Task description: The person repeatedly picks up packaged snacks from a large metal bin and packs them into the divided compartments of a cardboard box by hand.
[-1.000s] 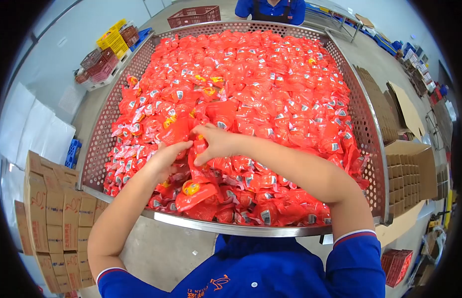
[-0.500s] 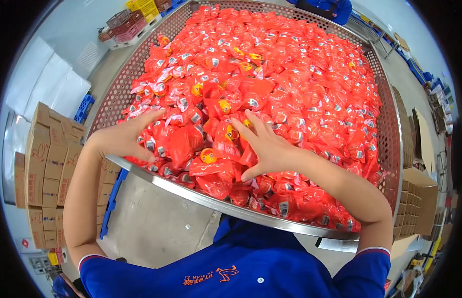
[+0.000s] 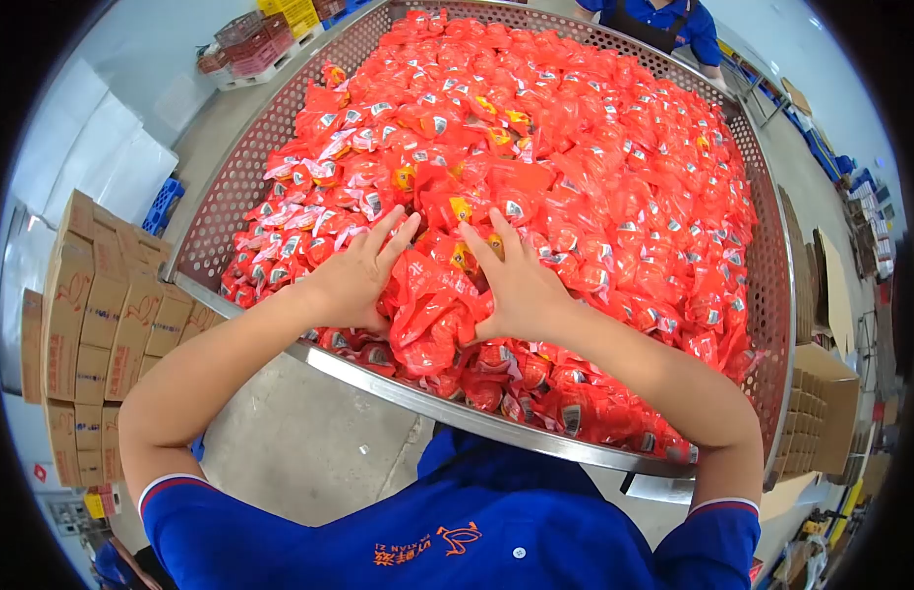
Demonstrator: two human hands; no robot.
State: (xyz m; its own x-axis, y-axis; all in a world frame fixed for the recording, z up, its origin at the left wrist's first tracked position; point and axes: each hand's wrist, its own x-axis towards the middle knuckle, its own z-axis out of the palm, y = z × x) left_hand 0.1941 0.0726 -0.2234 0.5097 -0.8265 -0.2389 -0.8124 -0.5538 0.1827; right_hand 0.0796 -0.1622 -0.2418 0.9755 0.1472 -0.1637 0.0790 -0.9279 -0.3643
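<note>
Red plastic packets with white labels, some with yellow round prints, fill a metal tray point(image 3: 378, 392) with perforated sides. My left hand point(image 3: 353, 277), fingers spread, is at the left side of a crumpled red packet point(image 3: 424, 313) near the tray's front edge. On the packet's right side is my right hand point(image 3: 516, 285), its fingers also apart and pointing away from me. The packet lies between the two palms; whether the thumbs press on it is hard to tell. Neither hand is closed round anything.
Stacked cardboard boxes point(image 3: 108, 305) stand at the left. A person point(image 3: 663, 22) in blue is at the tray's far right corner. An open carton with dividers point(image 3: 821, 413) is at the right. Crates point(image 3: 248, 44) are piled at the back left.
My left hand has moved right, from the tray's left front to beside the packet. My right hand has shifted slightly. The view has swung since the first frame, where both hands were together on packets.
</note>
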